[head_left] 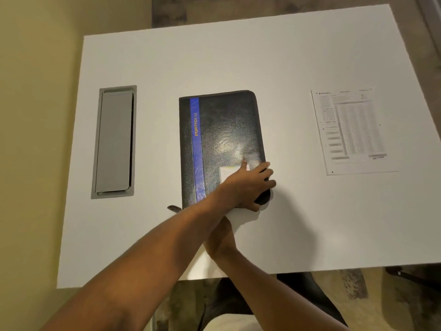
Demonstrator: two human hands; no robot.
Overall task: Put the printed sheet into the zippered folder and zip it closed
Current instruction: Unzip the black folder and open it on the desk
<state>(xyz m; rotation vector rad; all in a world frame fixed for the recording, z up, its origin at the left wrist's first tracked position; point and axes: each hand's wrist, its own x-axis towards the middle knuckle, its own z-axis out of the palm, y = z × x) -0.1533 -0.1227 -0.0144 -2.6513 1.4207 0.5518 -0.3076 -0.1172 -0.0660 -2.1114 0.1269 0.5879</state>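
The black zippered folder (pixel 222 130) lies shut in the middle of the white table (pixel 238 56), with a blue stripe reading PORTFOLIO and a pale label near its lower right. The printed sheet (pixel 350 130) lies flat on the table to the right, apart from the folder. My left hand (pixel 248 185) reaches across and sits on the folder's near right corner, fingers curled over its edge. My right hand (pixel 220 237) is just below the folder's near edge, its fingers hidden under my left forearm. A small zipper tab (pixel 174 207) sticks out at the near left corner.
A grey rectangular cable hatch (pixel 115 142) is set into the table at the left. A dark chair (pixel 298 295) stands under the table's near edge. Bare table surface lies between the folder and the sheet.
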